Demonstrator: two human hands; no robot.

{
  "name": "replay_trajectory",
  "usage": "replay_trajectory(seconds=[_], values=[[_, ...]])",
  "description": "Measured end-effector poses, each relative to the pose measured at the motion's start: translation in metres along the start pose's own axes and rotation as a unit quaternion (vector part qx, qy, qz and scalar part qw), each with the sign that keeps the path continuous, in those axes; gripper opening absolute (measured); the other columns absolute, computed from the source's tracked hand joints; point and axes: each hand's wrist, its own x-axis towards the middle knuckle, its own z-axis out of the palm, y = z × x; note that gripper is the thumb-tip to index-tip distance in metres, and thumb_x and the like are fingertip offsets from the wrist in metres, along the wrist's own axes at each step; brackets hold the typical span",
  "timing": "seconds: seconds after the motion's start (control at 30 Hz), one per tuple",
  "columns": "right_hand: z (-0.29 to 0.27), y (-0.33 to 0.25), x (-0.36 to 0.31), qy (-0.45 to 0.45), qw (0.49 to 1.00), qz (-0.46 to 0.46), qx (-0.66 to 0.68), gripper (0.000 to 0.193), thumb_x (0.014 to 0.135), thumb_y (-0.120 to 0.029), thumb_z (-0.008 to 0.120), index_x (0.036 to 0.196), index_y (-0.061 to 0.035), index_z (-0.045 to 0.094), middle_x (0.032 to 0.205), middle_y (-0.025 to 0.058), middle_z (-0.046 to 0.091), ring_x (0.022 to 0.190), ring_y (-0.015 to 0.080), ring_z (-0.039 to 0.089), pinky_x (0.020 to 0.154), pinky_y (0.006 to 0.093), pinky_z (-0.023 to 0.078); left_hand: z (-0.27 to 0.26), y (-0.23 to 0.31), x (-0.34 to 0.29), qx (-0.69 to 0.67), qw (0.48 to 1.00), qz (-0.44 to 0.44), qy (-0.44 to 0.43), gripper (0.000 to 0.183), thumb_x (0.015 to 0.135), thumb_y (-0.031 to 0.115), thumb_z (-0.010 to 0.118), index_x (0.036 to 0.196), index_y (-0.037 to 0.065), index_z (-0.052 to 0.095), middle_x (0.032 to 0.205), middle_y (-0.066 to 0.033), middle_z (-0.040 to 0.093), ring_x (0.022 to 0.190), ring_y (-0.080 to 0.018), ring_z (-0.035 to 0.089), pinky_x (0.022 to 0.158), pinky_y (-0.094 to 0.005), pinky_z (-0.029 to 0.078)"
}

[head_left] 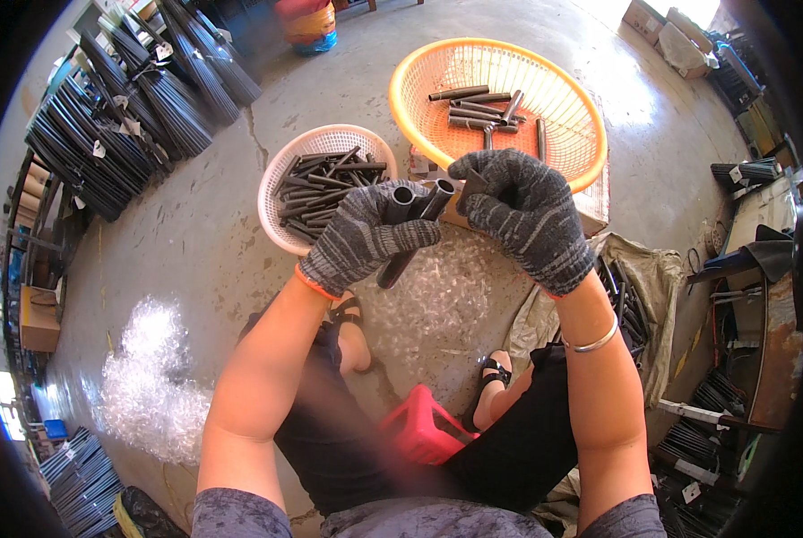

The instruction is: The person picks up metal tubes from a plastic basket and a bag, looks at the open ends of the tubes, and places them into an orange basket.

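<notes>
My left hand point(355, 235), in a grey striped knit glove, is closed around two short dark metal tubes point(435, 204). Their open ends point up and away from me. Just to the right, my gloved right hand point(534, 215) is closed, with a small dark brown flat piece point(471, 190) between thumb and fingers; what exactly it is does not show. Beyond my left hand stands a white plastic basket point(271, 199) full of similar short tubes point(330, 184). Past my right hand, a larger orange basket point(590, 134) holds several tubes point(479, 112).
Between my feet are clear plastic scraps point(437, 291) and a red plastic stool point(424, 426). A shiny plastic heap point(151, 386) lies left. Long rod bundles point(142, 108) stand far left. A sack point(657, 269) with dark tubes lies right.
</notes>
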Motion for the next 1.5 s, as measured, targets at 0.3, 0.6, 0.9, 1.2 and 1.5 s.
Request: replay_trajectory(seconds=[0.3, 0.6, 0.9, 1.2, 1.5], values=[[0.006, 0.012, 0.002, 0.043, 0.996, -0.06, -0.041, 0.008, 0.078, -0.001, 0.065, 0.084, 0.0001, 0.06, 0.072, 0.0062, 0.063, 0.065, 0.0082, 0.054, 0.063, 0.0262, 0.048, 0.007, 0.004, -0.001, 0.046, 0.998, 0.021, 0.023, 0.037, 0.079, 0.01, 0.073, 0.115, 0.007, 0.063, 0.093, -0.0015, 0.068, 0.085, -0.007, 0.058, 0.081, -0.0261, 0.048], [0.0, 0.014, 0.002, 0.028, 0.996, -0.039, -0.071, 0.012, 0.077, -0.004, 0.067, 0.088, -0.0016, 0.064, 0.071, 0.0082, 0.063, 0.062, 0.0109, 0.054, 0.061, 0.0279, 0.047, 0.012, -0.002, 0.0, 0.138, 0.983, 0.114, 0.051, 0.031, 0.082, 0.009, 0.071, 0.112, 0.006, 0.064, 0.085, 0.0005, 0.067, 0.078, -0.0073, 0.058, 0.076, -0.0255, 0.048], [0.015, 0.017, 0.001, 0.072, 0.992, -0.042, -0.099, 0.008, 0.075, -0.001, 0.065, 0.082, -0.0007, 0.06, 0.07, 0.0126, 0.061, 0.059, 0.0173, 0.055, 0.059, 0.0311, 0.046, 0.013, 0.005, -0.003, 0.196, 0.97, 0.137, 0.035, 0.028, 0.083, 0.008, 0.069, 0.109, 0.002, 0.063, 0.074, -0.0008, 0.064, 0.067, -0.0108, 0.057, 0.066, -0.0273, 0.049], [0.012, 0.012, 0.006, 0.064, 0.978, -0.103, -0.168, 0.01, 0.075, 0.0, 0.065, 0.081, -0.0003, 0.058, 0.068, 0.0133, 0.058, 0.058, 0.0209, 0.055, 0.058, 0.0317, 0.046, 0.003, 0.015, -0.003, 0.051, 0.996, 0.009, -0.079, 0.031, 0.086, 0.012, 0.065, 0.114, 0.0, 0.059, 0.095, -0.0054, 0.068, 0.083, -0.0108, 0.061, 0.075, -0.027, 0.05], [0.012, 0.01, 0.012, 0.124, 0.974, -0.164, -0.098, 0.009, 0.079, 0.004, 0.064, 0.083, -0.0005, 0.057, 0.078, 0.0095, 0.063, 0.068, 0.0172, 0.06, 0.064, 0.0285, 0.049, -0.01, 0.003, -0.002, -0.125, 0.973, -0.108, -0.162, 0.032, 0.087, 0.009, 0.063, 0.117, -0.002, 0.056, 0.098, -0.0082, 0.066, 0.091, -0.015, 0.062, 0.08, -0.0295, 0.052]])
